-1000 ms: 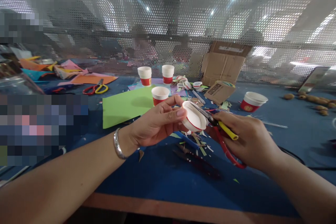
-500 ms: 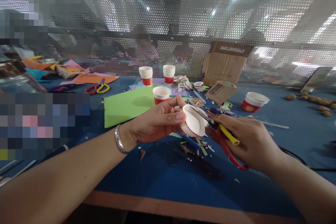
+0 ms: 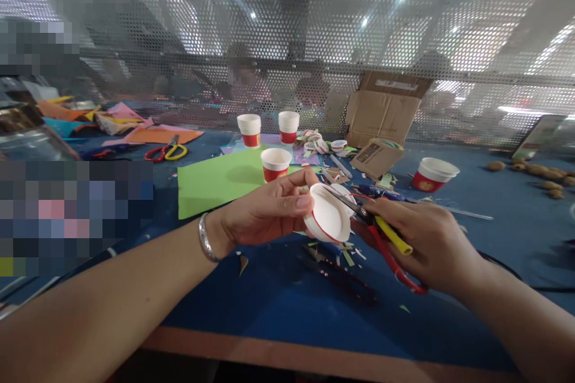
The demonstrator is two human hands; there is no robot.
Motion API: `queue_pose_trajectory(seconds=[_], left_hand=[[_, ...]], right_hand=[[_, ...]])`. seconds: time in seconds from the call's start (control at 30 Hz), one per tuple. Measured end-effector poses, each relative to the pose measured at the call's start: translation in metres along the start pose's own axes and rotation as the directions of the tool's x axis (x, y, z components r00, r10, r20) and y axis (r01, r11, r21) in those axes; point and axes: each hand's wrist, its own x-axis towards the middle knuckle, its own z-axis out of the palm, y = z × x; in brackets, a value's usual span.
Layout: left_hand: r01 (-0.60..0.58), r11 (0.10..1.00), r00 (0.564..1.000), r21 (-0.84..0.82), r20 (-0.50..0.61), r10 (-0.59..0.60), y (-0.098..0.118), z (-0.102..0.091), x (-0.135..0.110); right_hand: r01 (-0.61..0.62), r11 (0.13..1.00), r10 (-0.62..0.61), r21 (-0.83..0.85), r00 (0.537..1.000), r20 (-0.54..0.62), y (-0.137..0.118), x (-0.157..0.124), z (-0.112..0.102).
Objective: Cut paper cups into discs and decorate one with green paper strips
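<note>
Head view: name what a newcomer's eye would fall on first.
Likely first, at the centre: the left hand holds a white cut cup while the right hand holds scissors at its edge. Next, the green sheet lies left of centre on the blue table. Farther back, right of centre, stands a cardboard box.

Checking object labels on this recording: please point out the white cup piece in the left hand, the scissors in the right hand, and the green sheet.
White cup piece point(image 3: 331, 219): head view, on its inside.
Scissors point(image 3: 365, 214): head view, at the pivot.
Green sheet point(image 3: 220, 184): head view, on its upper face.
</note>
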Motion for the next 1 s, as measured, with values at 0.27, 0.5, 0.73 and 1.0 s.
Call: queue_pose_trajectory(seconds=[0.27, 0.5, 0.73, 1.0], left_hand=[[0.024, 1.0, 1.0, 0.012, 0.015, -0.025, -0.002, -0.004, -0.002], [0.007, 1.0, 1.0, 0.022, -0.017, -0.007, 0.002, 0.002, 0.003], [-0.015, 0.998, 0.993, 0.058, -0.12, 0.022, 0.007, 0.018, -0.003], [-0.058, 0.989, 0.981, 0.133, -0.174, 0.081, 0.002, 0.021, -0.003]], right_hand=[[0.021, 1.0, -0.021, 0.009, 1.0, -0.016, -0.005, 0.005, -0.003], [-0.039, 0.999, 0.039, -0.023, 0.999, -0.003, 0.002, 0.002, 0.003], [-0.165, 0.986, 0.163, 0.017, 0.984, 0.065, 0.007, -0.003, 0.008], [-0.178, 0.984, 0.177, 0.006, 0.982, 0.068, 0.004, 0.001, 0.004]])
